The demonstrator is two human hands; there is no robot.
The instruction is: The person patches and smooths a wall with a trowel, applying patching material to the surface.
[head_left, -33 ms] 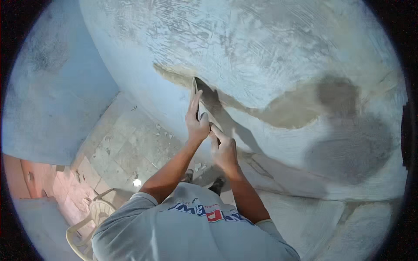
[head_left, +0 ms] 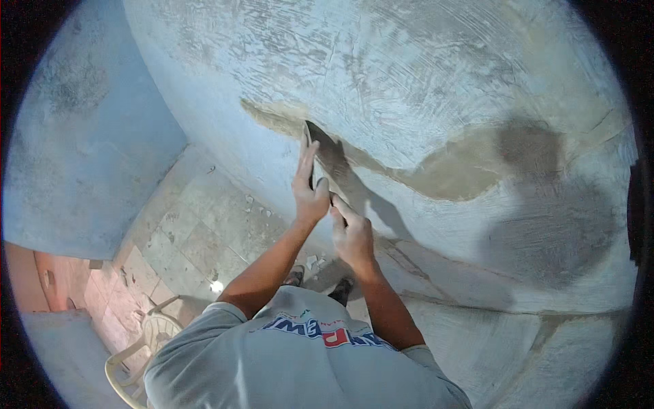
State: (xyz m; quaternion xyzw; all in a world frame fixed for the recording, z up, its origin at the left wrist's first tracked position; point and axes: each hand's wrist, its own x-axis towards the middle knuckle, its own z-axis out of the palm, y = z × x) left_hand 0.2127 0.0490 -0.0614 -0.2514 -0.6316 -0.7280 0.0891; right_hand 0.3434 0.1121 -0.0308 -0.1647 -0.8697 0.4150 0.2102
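Grey and flat, a long tool (head_left: 304, 133) touches a pale wall (head_left: 402, 88) with its tip beside a brown streak (head_left: 276, 121), pinched between the thumb and outstretched fingers of the left hand (head_left: 310, 194), its lower end in the closed right hand (head_left: 354, 238).

The right hand (head_left: 354, 240) grips the near end of a flat plastering blade (head_left: 318, 174); the left hand (head_left: 311, 199) extends its fingers along it, beside a tan patch (head_left: 449, 174) on the rough plastered wall (head_left: 272, 54).
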